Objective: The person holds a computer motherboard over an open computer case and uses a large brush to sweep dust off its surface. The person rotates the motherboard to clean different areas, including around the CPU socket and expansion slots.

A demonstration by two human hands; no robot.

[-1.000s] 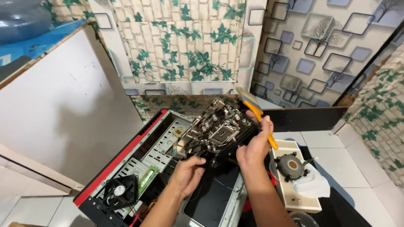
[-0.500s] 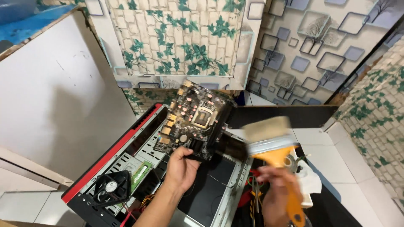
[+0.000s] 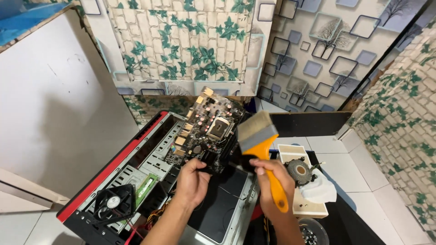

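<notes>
Lying open at the left: a red-edged black and grey metal computer case [image 3: 136, 154], with a small black round fan [image 3: 112, 203] and a green memory stick [image 3: 144, 185] inside. Holding up, tilted above the case, a dark green square motherboard [image 3: 206, 129] by its lower edge, left hand [image 3: 193, 183] gripping tightly. Clasping an orange-handled flat paintbrush [image 3: 261, 152], right hand [image 3: 272, 181] closed around the handle, bristles just beside the board. Resting further right, a round metal cooler [image 3: 299, 171] on a white box [image 3: 309, 204].

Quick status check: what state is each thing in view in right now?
motherboard: lifted above the case, tilted, held by left hand
paintbrush: bristles up, gripped by right hand
computer case: lying open
case fan: mounted, not visibly spinning
CPU cooler: removed, resting on a box
</notes>
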